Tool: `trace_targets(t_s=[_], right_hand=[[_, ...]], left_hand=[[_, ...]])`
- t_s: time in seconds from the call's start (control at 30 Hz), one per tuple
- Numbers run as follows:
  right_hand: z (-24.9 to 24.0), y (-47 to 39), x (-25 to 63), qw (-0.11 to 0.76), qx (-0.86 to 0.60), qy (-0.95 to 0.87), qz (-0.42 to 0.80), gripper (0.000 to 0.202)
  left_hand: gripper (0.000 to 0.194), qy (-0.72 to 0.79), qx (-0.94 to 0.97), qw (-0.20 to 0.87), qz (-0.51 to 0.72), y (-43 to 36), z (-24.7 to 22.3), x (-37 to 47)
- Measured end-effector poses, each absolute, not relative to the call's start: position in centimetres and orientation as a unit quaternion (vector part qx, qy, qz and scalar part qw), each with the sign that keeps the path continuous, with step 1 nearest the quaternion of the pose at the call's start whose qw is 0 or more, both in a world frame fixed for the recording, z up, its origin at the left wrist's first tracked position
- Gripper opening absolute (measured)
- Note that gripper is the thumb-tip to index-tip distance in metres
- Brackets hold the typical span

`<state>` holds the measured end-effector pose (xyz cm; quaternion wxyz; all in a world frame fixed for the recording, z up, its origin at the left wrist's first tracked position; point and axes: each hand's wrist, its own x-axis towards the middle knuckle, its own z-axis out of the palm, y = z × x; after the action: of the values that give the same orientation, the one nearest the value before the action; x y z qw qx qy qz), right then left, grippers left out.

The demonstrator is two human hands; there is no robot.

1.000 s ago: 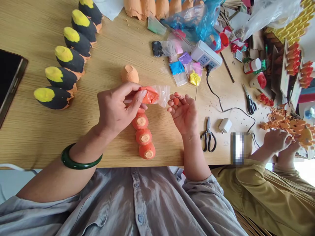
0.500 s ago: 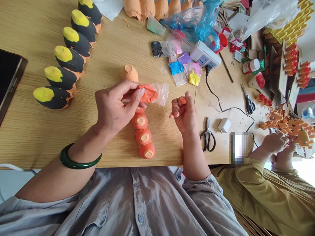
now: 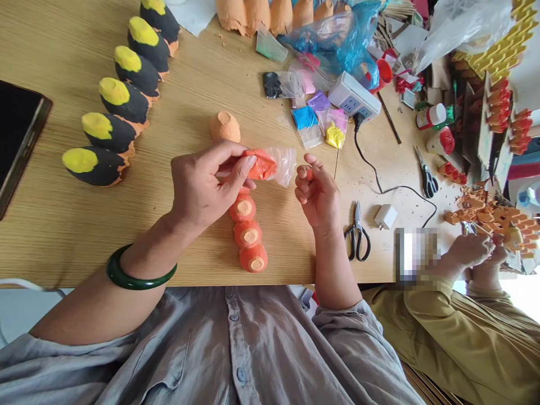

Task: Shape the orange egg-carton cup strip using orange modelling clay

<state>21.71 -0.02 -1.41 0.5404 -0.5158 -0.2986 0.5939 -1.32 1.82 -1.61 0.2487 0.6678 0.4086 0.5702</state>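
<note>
My left hand [image 3: 206, 185] pinches a small clear bag of orange-red clay [image 3: 264, 165] between thumb and fingers, its clear end pointing right. Beyond that end, my right hand [image 3: 321, 194] is raised with curled fingers around a small lump of orange clay [image 3: 310, 174], partly hidden. Below the left hand runs a row of egg-carton cups [image 3: 248, 233] coated in orange-red, each with a bare pale top; its upper part is covered by the hand. One uncoated orange cup [image 3: 225, 126] shows above the hand.
Black cups with yellow tops [image 3: 113, 121] stand at left, near a dark phone [image 3: 21, 140]. Coloured clay bags [image 3: 304, 117], a power strip [image 3: 354, 97] and its cord lie behind. Scissors [image 3: 357, 233] rest right of my right arm. A co-worker's hands [image 3: 472, 250] work at far right.
My left hand and the bag have shifted slightly right. My right hand's fingers have curled further around the orange lump, which shows less. The camera view has shifted a little.
</note>
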Motion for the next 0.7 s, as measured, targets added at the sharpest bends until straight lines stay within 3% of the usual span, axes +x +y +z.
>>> trace_targets(t_s=[0.1,0.3,0.53,0.7], right_hand=[[-1.0,0.0,21.5,0.556,-0.511,-0.290,0.588,0.023],[-0.3,-0.2,21.1,0.561,-0.526,-0.293,0.568,0.040],[0.2,-1.2,20.1,0.449,-0.511,-0.356,0.641,0.069],[0.4,-1.5,19.7,0.444,-0.492,-0.365,0.654,0.075]], left_hand=[[0.032,0.406,0.682,0.267,0.547,1.7,-2.0,-1.5],[0.039,0.433,0.683,0.286,0.514,1.5,-1.9,-1.6],[0.039,0.455,0.709,0.237,0.483,1.3,-1.4,-1.7],[0.035,0.451,0.715,0.267,0.463,1.3,-1.6,-1.9]])
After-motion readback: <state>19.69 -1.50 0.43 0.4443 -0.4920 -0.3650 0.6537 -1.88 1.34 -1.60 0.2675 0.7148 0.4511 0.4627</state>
